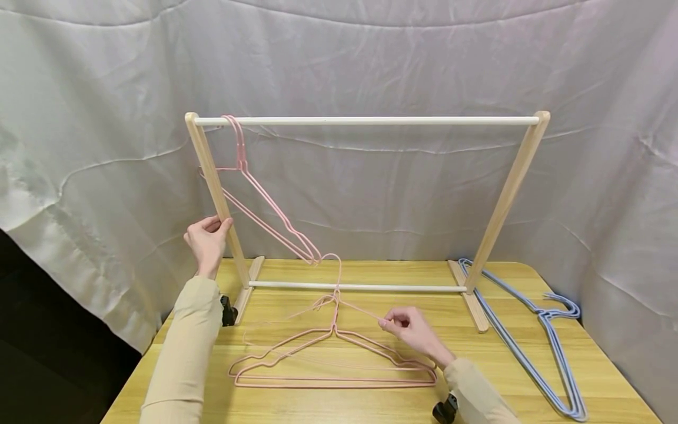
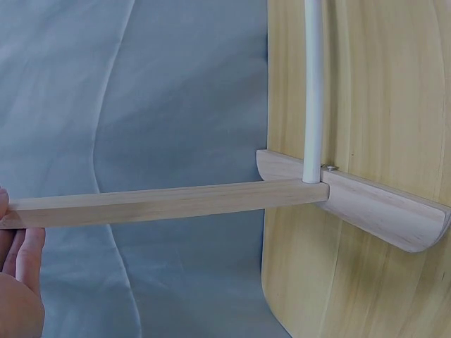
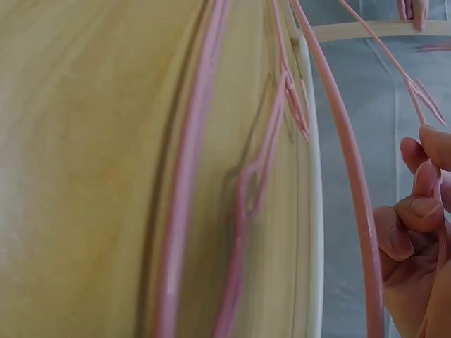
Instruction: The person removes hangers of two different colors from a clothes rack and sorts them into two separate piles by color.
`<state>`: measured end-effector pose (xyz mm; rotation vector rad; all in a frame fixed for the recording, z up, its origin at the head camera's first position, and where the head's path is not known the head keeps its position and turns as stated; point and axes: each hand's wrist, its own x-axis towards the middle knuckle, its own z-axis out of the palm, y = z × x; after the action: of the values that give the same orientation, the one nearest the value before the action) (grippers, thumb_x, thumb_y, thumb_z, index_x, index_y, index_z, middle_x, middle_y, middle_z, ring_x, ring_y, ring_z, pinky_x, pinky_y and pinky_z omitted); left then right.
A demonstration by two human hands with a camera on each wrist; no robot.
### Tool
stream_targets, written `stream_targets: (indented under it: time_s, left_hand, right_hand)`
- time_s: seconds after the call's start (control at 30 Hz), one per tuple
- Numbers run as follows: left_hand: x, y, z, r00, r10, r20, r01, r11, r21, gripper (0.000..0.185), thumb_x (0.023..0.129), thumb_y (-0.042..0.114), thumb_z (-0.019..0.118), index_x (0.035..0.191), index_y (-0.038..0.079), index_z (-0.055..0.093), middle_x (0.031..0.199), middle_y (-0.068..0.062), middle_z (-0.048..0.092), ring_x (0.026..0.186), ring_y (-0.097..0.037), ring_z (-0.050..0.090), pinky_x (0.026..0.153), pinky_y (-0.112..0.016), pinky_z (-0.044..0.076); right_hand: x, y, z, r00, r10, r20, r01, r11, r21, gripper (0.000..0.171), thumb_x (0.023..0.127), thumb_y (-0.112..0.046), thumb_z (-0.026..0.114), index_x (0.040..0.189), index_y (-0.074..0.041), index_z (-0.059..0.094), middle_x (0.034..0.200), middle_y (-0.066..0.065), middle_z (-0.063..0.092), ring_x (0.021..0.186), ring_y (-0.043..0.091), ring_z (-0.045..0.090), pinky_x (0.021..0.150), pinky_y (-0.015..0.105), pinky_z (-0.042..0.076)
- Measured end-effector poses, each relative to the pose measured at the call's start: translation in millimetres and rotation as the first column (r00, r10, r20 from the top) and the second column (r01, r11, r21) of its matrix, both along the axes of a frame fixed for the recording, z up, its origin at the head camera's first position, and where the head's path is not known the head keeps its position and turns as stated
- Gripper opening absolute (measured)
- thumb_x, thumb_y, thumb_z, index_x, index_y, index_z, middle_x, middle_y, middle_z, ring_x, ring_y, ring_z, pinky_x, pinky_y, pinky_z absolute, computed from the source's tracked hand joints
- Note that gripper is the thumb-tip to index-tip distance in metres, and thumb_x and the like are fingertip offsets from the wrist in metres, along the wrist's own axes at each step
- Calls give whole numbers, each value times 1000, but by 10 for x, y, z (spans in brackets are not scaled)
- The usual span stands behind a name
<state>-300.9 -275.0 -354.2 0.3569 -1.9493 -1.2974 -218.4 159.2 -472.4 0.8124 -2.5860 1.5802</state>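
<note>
Pink wire hangers (image 1: 333, 359) are spread flat on the counter (image 1: 609, 377), in front of the rack's lower white rod (image 1: 357, 287), toward six o'clock of the scene. One thin wire of this pile is pinched between the thumb and fingertips of the right hand (image 1: 408, 330); the wire is seen slightly lifted, running up toward the twisted necks at about ten o'clock from the hand. In the right wrist view the fingers (image 3: 416, 211) are curled tightly beside a pink wire, with more pink wires lying across the wooden surface.

At nine o'clock the rack's left wooden post (image 1: 217, 194) is gripped by the left hand (image 1: 208, 238), fingers wrapped round it near its middle. In the left wrist view the post (image 2: 169, 204) is shown running to its curved wooden foot (image 2: 380, 208), where the white rod (image 2: 312, 91) is socketed.

More pink hangers (image 1: 265, 206) are hung from the top white rod (image 1: 365, 121) near its left end, tilted so that their lower ends reach down toward the lower rod.

At three to four o'clock, blue hangers (image 1: 540, 341) are laid on the counter, just beside the rack's right foot (image 1: 468, 297). A wrinkled grey cloth backdrop (image 1: 371, 53) is draped behind the counter.
</note>
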Motion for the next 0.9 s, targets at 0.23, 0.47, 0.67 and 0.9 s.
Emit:
stream_targets:
  time_s: [0.23, 0.47, 0.67, 0.9]
  left_hand:
    - [-9, -1, 0, 1000, 8, -9, -8, 1000, 0, 28, 88, 17, 77, 109, -3, 76, 105, -23, 75, 63, 24, 51, 68, -3, 41]
    - [-10, -5, 2, 1000, 7, -19, -7, 1000, 1, 28, 88, 14, 78, 109, -4, 76, 105, -24, 75, 63, 24, 51, 68, -2, 41]
    - [-13, -4, 4, 1000, 4, -10, -4, 1000, 2, 28, 88, 15, 77, 109, -3, 76, 105, -23, 75, 63, 24, 52, 69, -2, 41]
    - [-11, -6, 2, 1000, 1, -15, -1, 1000, 10, 28, 88, 14, 78, 109, -4, 76, 105, -23, 75, 63, 23, 52, 67, -2, 41]
  right_hand:
    - [36, -17, -79, 997, 51, 55, -52, 999, 10, 21, 94, -14, 69, 82, 4, 71, 57, -9, 44, 51, -5, 35, 49, 16, 29]
    - [51, -20, -160, 992, 45, 115, -51, 998, 49, 22, 93, -17, 69, 81, 2, 71, 56, -11, 43, 50, -3, 36, 48, 17, 30]
    - [70, -32, -200, 987, 25, 160, -33, 998, 49, 22, 93, -20, 70, 86, 1, 71, 56, -10, 43, 49, -2, 36, 46, 17, 30]
    - [95, -28, -230, 990, 9, 140, -18, 998, 65, 17, 93, -20, 71, 84, -6, 68, 59, -8, 47, 50, -3, 39, 46, 16, 32]
